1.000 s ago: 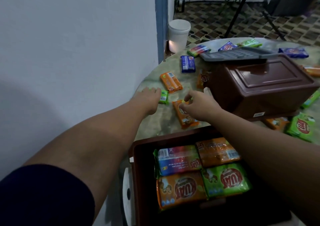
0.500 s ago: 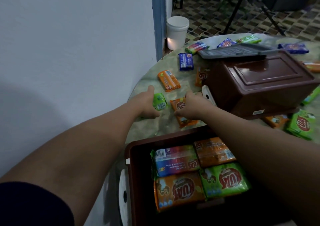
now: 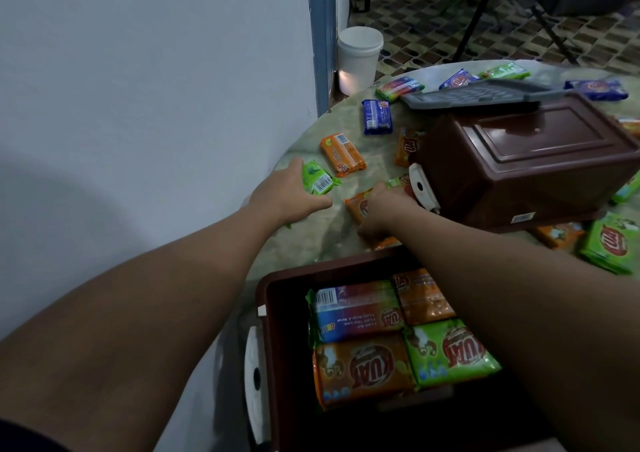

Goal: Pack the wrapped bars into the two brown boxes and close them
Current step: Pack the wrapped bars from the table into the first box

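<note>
An open brown box [image 3: 280,316] sits near me with several wrapped bars inside. A second brown box [image 3: 526,160] stands closed behind it on the round table [image 3: 311,247]. My left hand [image 3: 287,195] grips a small green bar [image 3: 317,178] at the table's left edge. Over an orange bar [image 3: 356,205] lying just beyond the open box, my right hand [image 3: 384,212] curls and grips it. More bars lie loose: an orange one [image 3: 343,153], a blue one [image 3: 376,117], green ones [image 3: 609,243] at the right.
A grey calculator [image 3: 474,96] lies on the closed box's far edge. A white bucket [image 3: 358,58] stands on the patterned floor past the table. The white wall runs close along the left. A tripod leg [image 3: 474,15] stands behind.
My left hand has taken hold of the green bar and lifted its end. My right hand has come down onto the orange bar and closed round it.
</note>
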### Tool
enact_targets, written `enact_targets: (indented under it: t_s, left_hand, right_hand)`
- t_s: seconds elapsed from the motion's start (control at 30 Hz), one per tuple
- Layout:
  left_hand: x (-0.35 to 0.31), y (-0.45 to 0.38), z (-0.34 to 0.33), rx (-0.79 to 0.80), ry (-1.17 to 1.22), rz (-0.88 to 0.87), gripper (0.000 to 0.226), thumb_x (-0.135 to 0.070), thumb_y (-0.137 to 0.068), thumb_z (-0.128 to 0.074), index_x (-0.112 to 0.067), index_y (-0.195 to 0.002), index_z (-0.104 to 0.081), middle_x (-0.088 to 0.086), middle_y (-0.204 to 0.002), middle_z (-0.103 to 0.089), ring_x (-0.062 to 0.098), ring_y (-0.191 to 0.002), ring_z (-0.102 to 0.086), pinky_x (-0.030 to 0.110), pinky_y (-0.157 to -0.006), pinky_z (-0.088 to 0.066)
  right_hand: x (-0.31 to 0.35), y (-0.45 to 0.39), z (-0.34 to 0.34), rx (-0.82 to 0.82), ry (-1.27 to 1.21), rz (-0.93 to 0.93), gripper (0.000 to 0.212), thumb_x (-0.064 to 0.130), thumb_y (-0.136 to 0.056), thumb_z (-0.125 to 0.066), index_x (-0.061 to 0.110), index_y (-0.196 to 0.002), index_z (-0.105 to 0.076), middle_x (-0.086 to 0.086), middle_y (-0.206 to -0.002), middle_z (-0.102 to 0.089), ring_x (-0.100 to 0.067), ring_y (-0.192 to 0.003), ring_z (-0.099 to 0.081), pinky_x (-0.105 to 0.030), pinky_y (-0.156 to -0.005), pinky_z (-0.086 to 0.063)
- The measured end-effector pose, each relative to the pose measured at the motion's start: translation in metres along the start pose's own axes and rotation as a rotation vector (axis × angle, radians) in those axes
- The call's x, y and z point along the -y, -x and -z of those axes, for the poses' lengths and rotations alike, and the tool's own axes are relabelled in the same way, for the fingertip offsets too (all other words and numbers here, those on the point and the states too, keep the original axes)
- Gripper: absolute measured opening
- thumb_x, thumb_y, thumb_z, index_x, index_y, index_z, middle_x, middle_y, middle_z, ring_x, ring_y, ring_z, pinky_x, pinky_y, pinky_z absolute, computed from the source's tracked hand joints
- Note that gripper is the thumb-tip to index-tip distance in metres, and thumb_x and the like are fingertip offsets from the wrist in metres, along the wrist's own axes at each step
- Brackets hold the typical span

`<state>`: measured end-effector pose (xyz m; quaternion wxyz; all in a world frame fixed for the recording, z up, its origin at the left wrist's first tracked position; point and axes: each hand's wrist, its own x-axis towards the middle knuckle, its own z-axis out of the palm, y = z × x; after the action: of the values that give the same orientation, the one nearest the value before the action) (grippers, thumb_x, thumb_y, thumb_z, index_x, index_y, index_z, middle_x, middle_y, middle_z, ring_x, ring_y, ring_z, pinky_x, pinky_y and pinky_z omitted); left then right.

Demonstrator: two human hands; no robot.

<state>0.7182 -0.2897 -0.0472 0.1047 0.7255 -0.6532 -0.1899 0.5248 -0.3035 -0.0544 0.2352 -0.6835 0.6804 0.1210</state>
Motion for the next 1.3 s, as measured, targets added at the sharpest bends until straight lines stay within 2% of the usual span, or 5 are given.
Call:
enact_targets:
  t_s: [0.23,0.5,0.63,1.0,1.3]
  left_hand:
    - [-0.006,0.008,0.011,-0.03,0.019,0.006,0.067,-0.062,-0.067,-0.069,-0.029,-0.118,-0.041,-0.001,-0.101,-0.062,0.023,-0.087,-0.062,0.041,-0.078,-0.056]
    - [-0.036,0.031,0.033,-0.096,0.04,-0.003,0.058,-0.063,-0.069,-0.067,-0.03,-0.109,-0.04,-0.003,-0.091,-0.06,0.021,-0.082,-0.061,0.034,-0.064,-0.049]
    - [-0.06,0.059,0.044,-0.152,0.039,-0.037,0.054,-0.063,-0.07,-0.065,-0.031,-0.108,-0.044,-0.003,-0.091,-0.062,0.02,-0.078,-0.062,0.037,-0.066,-0.056]
    - [-0.11,0.176,0.036,-0.188,-0.042,-0.074,0.087,-0.077,-0.066,-0.064,-0.035,-0.14,-0.045,-0.002,-0.125,-0.065,0.023,-0.105,-0.062,0.042,-0.088,-0.055]
    - [-0.116,0.236,0.014,-0.131,-0.172,0.019,0.081,-0.067,-0.068,-0.067,-0.032,-0.137,-0.043,0.003,-0.118,-0.063,0.026,-0.1,-0.059,0.042,-0.085,-0.054]
  right_hand:
    - [-0.001,0.013,0.009,-0.158,-0.172,0.056,0.096,0.05,-0.073,-0.086,0.011,-0.143,-0.033,-0.017,-0.142,-0.027,-0.035,-0.116,-0.054,-0.035,-0.083,-0.047]
    - [-0.015,0.051,0.039,-0.365,-0.38,0.142,0.087,0.051,-0.074,-0.081,0.015,-0.137,-0.034,-0.013,-0.133,-0.047,-0.034,-0.12,-0.054,-0.042,-0.092,-0.049]
    - [-0.035,0.077,0.048,-0.444,-0.389,0.173,0.076,0.056,-0.078,-0.077,0.02,-0.134,-0.04,-0.003,-0.112,-0.049,-0.025,-0.098,-0.054,-0.036,-0.078,-0.04]
    - [-0.099,0.16,0.035,-0.464,-0.347,0.348,0.074,0.057,-0.076,-0.078,0.024,-0.131,-0.041,0.0,-0.109,-0.049,-0.02,-0.093,-0.05,-0.035,-0.077,-0.04]
    - [-0.12,0.198,0.008,-0.426,-0.279,0.413,0.08,0.052,-0.077,-0.08,0.023,-0.139,-0.04,-0.006,-0.123,-0.054,-0.028,-0.11,-0.059,-0.037,-0.078,-0.042]
